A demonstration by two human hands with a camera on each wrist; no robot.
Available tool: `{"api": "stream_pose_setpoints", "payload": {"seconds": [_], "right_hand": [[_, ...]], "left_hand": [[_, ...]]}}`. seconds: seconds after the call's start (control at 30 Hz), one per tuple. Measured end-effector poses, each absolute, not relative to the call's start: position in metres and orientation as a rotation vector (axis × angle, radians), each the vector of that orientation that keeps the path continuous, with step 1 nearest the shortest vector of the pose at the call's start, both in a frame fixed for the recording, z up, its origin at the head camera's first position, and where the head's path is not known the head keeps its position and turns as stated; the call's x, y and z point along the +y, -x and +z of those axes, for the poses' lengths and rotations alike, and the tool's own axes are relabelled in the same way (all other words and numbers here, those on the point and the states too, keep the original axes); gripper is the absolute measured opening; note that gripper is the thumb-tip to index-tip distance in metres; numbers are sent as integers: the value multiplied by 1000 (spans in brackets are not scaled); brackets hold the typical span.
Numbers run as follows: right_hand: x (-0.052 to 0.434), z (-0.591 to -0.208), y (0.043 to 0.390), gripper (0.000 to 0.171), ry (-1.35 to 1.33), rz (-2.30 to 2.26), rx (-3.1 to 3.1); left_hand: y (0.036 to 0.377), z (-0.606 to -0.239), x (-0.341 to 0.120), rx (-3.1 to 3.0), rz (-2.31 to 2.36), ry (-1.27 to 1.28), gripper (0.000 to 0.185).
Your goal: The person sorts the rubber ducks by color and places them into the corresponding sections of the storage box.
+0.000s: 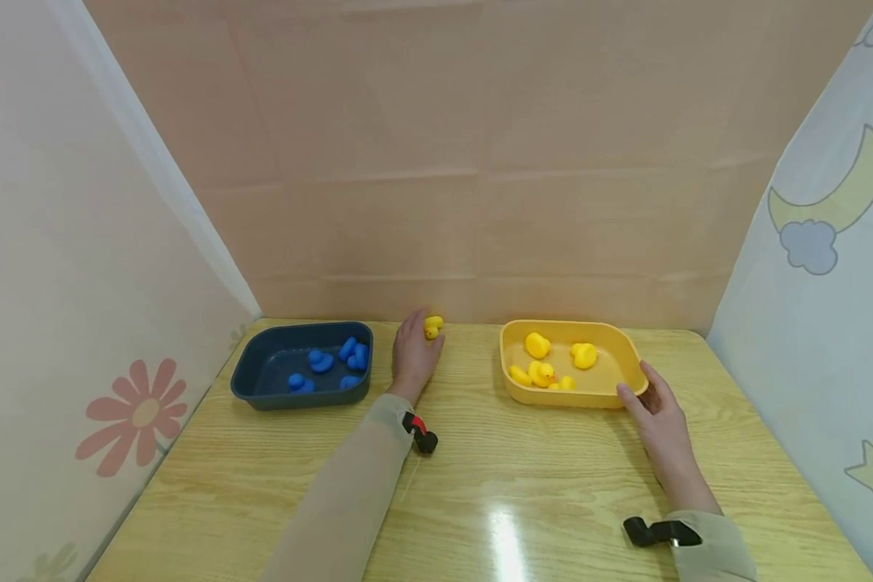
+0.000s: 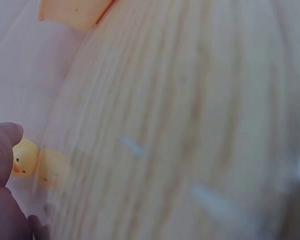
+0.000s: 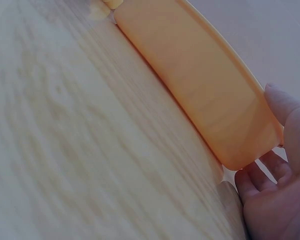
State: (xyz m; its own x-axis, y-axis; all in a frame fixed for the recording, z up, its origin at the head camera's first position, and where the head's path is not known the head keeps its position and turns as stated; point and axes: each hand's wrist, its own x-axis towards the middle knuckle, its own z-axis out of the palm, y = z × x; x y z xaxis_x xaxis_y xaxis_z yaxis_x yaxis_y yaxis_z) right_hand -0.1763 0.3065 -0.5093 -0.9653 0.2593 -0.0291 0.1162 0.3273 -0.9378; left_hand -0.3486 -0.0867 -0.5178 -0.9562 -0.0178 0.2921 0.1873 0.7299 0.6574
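Note:
My left hand [image 1: 412, 356] is at the back of the table, its thumb and fingers around a small yellow rubber duck [image 1: 432, 324]. In the left wrist view the duck's head [image 2: 26, 158] shows beside the thumb, close over the tabletop and turned upside down; the rest is hidden behind the hand. To the right stands a yellow tray [image 1: 575, 399] with several yellow rubber ducks [image 1: 541, 373] inside. My right hand [image 1: 658, 416] grips its front right corner. The right wrist view shows the thumb at the rim of the tray [image 3: 200, 85] and the fingers under that corner.
A dark blue tray [image 1: 258, 400] with several blue rubber ducks [image 1: 321, 360] stands at the left, beside my left hand. A paper-covered wall [image 1: 480, 202] borders the wooden table [image 1: 495, 461] at the back. Patterned panels [image 1: 807, 364] flank both sides.

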Motion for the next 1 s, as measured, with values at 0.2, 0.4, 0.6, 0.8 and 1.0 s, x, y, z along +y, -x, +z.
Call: {"api": "stream_pose_setpoints", "payload": {"seconds": [0.2,0.4,0.6,0.8,1.0], "right_hand": [[306,-508,175,91,333,1711,-2455],[306,-509,176,90,330,1706,-2450],[307,-509,176,90,346,1705,-2459],[308,-510,175,91,334,1694,-2480],[308,-511,175,91,332,1698,-2477]], "left_hand": [[350,-519,-87,-2670,-1032,150,65],[351,-520,-87,-2673,-1018,162,64],[350,-521,-87,-2679,-1008,183,63],[349,-521,-86,-2686,-982,181,63],[348,-522,-86,-2681,-961,185,62]]}}
